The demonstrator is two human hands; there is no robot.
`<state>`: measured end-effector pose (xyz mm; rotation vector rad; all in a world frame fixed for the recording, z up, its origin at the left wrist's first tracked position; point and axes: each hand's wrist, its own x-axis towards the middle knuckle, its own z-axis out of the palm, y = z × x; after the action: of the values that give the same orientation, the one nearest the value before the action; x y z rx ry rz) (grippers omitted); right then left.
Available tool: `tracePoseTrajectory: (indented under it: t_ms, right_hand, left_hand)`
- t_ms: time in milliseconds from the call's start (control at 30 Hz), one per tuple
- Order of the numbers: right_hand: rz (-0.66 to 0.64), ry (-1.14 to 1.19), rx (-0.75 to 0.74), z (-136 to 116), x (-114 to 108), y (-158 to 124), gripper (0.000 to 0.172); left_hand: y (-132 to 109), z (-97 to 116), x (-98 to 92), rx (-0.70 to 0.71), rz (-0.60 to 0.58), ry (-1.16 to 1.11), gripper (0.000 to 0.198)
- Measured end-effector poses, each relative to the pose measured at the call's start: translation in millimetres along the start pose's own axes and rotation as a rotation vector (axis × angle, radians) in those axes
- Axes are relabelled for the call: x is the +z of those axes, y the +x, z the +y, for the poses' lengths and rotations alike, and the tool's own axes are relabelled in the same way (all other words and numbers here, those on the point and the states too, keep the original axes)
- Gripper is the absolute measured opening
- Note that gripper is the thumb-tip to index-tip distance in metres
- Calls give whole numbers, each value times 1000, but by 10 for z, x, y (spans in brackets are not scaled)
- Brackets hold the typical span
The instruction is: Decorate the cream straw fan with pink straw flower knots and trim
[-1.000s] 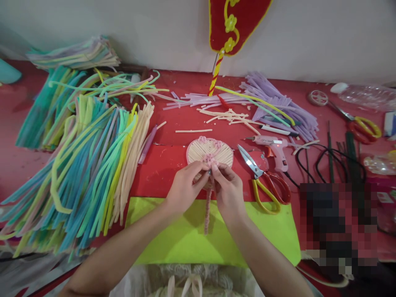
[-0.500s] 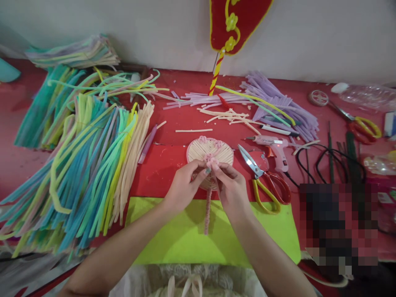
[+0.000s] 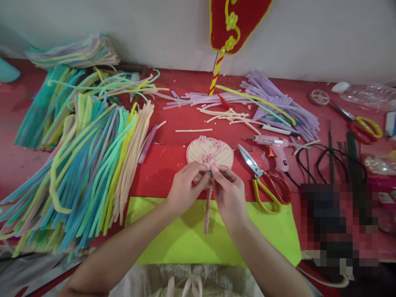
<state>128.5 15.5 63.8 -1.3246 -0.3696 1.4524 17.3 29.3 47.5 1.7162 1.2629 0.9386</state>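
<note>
A round cream fan (image 3: pixel 194 153) with a pink rim lies in front of me, small pink flowers on its face. Its pink twisted handle (image 3: pixel 207 214) points toward me over the green mat (image 3: pixel 173 239). Above the fan's lower half, my left hand (image 3: pixel 185 185) and my right hand (image 3: pixel 232 192) meet fingertip to fingertip. Both pinch a small pink pipe-cleaner flower (image 3: pixel 211 163), mostly covered by the fingers. The lower part of the fan is hidden behind my hands. Scissors (image 3: pixel 255 167) with red and yellow handles lie just right of my right hand.
Bundles of coloured pipe cleaners (image 3: pixel 93 165) spread over the left side. A pink glue gun (image 3: pixel 276 150) lies to the right, its black cable trailing. Purple stems (image 3: pixel 278 99) and cream offcuts (image 3: pixel 230 115) lie behind. A red fan (image 3: pixel 238 24) stands at the wall.
Both hands have shifted slightly down toward me with the small pink flower, showing more of the flower fixed on the fan. Everything else stays put.
</note>
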Motion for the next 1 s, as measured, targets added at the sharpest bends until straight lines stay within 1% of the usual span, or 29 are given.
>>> tracePoseTrajectory:
  t_ms: [67,100,167,267,367,433,533,633,700,767,867,1000]
  right_hand:
    - [12,-20,2,8,22,-29,21]
    - [7,-27,4,8,21,-31,21]
    - [-25,-53,12,-14,-22,5,22]
    - [-82,-164,-6,-121,-192,163,22]
    - [-119,-382,-66,-281,-394,359,23]
    - [-171,-538,-77,-368,-466,446,20]
    - [-252,-642,-92,-413,-430,477,16]
    - [-330,-641,-87,-360,-308,448,13]
    - [-352,-663,-100,-303,-246,436,13]
    - [-345,-714,-124,-248,-219,438,15]
    - [-292,-804,-146,-188,-212,449,13]
    - [-250,-813,-153,-143,-197,445,13]
  left_hand:
    - [-48,-17,35,54,72,91,9]
    - [-68,-22,43,67,89,118,9]
    - [-86,-26,22,80,65,154,12]
    - [-60,-46,-107,115,-2,235,15]
    - [-6,-112,-269,106,63,337,16]
    - [18,-168,-332,96,63,395,18]
    - [11,-239,-332,151,-3,481,24]
    - [-37,-297,-285,274,-138,583,33]
    - [-70,-343,-268,343,-231,650,38]
    - [-89,-397,-269,379,-300,687,41]
    - [-82,-471,-286,368,-337,638,42]
    - [-50,-492,-308,266,-295,453,38]
